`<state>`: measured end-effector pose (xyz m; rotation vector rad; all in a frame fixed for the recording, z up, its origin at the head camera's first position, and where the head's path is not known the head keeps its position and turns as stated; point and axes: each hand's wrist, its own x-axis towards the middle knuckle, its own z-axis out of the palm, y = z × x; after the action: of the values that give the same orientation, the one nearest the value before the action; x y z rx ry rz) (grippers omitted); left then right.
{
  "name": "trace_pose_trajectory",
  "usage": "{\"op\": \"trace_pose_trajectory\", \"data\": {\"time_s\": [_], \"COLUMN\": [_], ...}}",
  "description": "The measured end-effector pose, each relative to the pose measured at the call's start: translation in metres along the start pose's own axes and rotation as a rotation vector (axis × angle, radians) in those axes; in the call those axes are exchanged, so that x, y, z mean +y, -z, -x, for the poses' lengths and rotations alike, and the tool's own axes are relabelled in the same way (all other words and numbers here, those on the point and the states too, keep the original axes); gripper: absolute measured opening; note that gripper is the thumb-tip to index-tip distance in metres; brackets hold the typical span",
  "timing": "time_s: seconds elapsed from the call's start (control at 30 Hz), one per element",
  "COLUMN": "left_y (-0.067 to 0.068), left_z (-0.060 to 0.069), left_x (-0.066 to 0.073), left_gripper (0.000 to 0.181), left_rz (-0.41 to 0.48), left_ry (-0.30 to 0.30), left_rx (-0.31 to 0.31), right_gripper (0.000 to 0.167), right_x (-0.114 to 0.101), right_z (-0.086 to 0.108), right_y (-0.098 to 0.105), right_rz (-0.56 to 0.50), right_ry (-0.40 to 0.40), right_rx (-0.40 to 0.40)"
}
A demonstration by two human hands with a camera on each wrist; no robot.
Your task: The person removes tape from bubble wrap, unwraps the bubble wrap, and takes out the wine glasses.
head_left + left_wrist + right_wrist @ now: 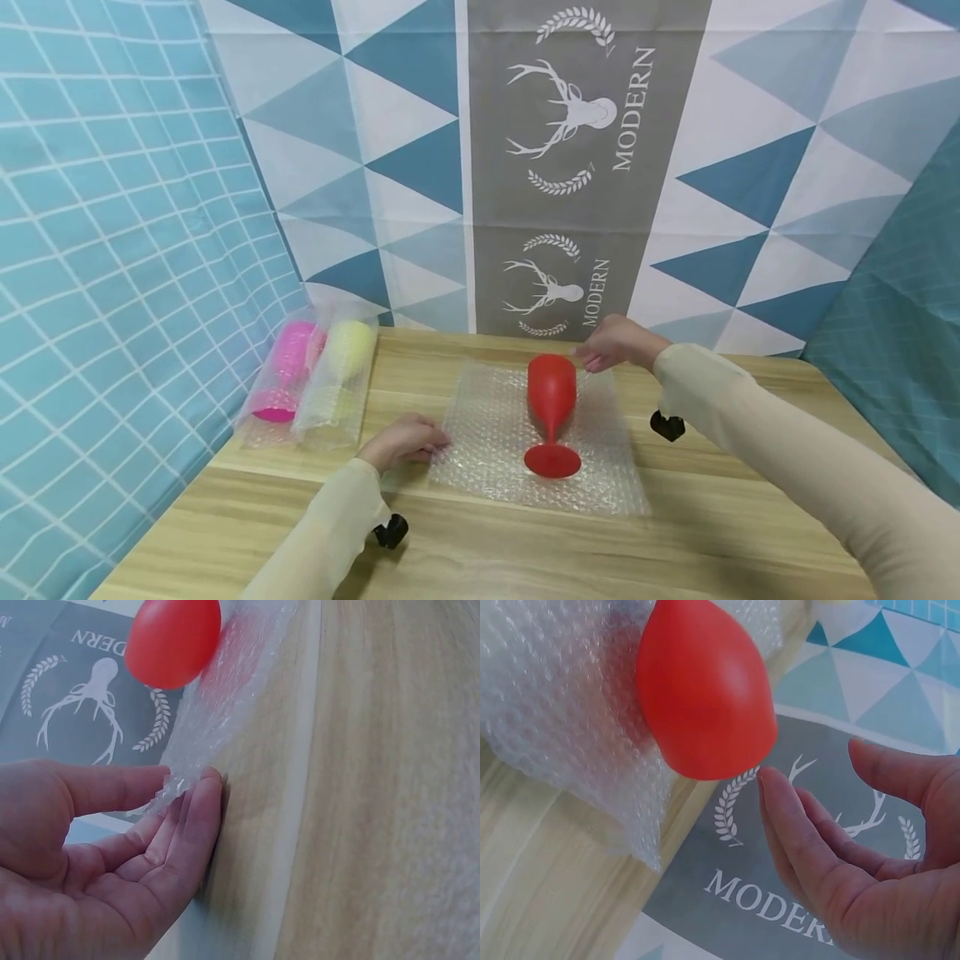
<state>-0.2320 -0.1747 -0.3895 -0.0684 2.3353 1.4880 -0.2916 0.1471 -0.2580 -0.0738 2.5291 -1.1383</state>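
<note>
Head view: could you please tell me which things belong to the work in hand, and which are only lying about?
In the work, it seems:
- red goblet
- bubble wrap sheet under it, left edge pinched in the left grip

Lying aside, apparently:
- pink goblet, wrapped
- yellow goblet, wrapped

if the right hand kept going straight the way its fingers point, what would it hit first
Likely the red stemmed goblet, near its mouth, though the gap's depth is unclear.

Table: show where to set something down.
Bare table lies in front of the bubble wrap sheet and, beyond the left hand, between sheet and yellow bundle. Crowded: beneath the red goblet, and far left around the pink bundle.
</note>
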Motion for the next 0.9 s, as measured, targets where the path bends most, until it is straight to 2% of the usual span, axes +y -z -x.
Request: {"op": "trace_pose_trajectory", "data": {"time_s": [0.27, 0.5, 0.7, 0.9], "left_y": [0.004, 0.001, 0.001, 0.003], "left_z": [-0.004, -0.003, -0.005, -0.002], "left_x": [-0.002, 0.008, 0.006, 0.007], "left_gripper": [0.009, 0.012, 0.014, 0.017], "left_rz": [0.015, 0.066, 0.097, 0.098], "left_ry": [-0.02, 0.03, 0.038, 0.051], "left_rx": [-0.046, 0.006, 0.005, 0.01], "right_gripper": [0.05, 0.048, 0.052, 0.058], "right_x": [0.002, 0.004, 0.002, 0.003], "right_z": [-0.013, -0.02, -0.022, -0.025], "right_y": [0.001, -0.002, 0.001, -0.001], "right_rz": [-0.035, 0.026, 0.045, 0.038], "right_ry": [-0.064, -0.065, -0.084, -0.083], "right_rx": [0.025, 0.045, 0.087, 0.074]}}
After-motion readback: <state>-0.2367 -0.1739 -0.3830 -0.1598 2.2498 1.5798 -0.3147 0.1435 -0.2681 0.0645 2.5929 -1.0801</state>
